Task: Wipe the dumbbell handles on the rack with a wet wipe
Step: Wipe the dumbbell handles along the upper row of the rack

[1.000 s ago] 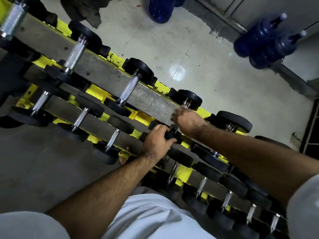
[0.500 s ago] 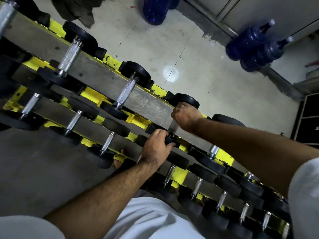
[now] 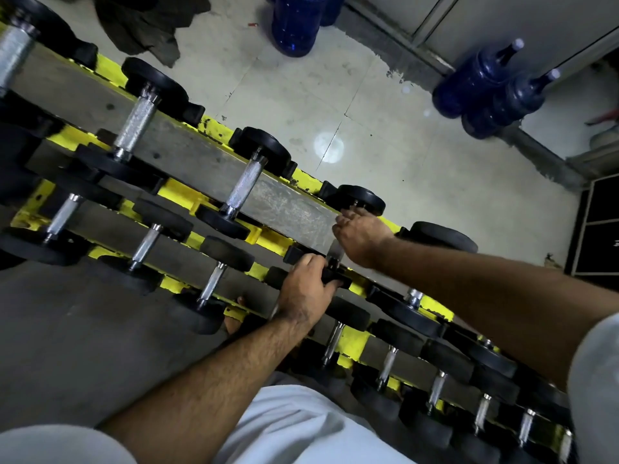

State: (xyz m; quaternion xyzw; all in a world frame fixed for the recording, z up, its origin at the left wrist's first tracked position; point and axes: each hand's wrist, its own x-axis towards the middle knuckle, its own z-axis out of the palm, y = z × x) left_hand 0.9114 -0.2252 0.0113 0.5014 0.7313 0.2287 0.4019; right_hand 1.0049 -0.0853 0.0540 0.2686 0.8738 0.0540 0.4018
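Two hands meet on one dumbbell (image 3: 338, 259) on the upper tier of the yellow rack (image 3: 214, 123), roughly at the middle of the rack's length. Right hand (image 3: 360, 234) is curled over the far part of the dumbbell's handle (image 3: 336, 251), fingers wrapped down around it; a short bare stretch of shiny metal shows just below the hand. Wet wipe not visible; cannot tell whether it sits under the right palm. Left hand (image 3: 306, 289) grips the dumbbell's near black head (image 3: 335, 277), fingers curled over its top edge, thumb on the side. Far head (image 3: 361, 199) of the same dumbbell sits at the rack's far yellow rail, just beyond the right hand's knuckles. Along the same tier, away to the left, a second dumbbell (image 3: 243, 187) and a third dumbbell (image 3: 135, 123) lie across the grey shelf with knurled handles exposed. Lower tier, nearer the person, carries a row of smaller dumbbells (image 3: 145, 244) with thin chrome handles, running under both forearms. Beyond the rack, pale tiled floor (image 3: 301, 105); a blue water jug (image 3: 296, 21) stands there, two more blue jugs (image 3: 492, 92) lean near the wall, and a dark cloth (image 3: 147, 20) lies on the floor.
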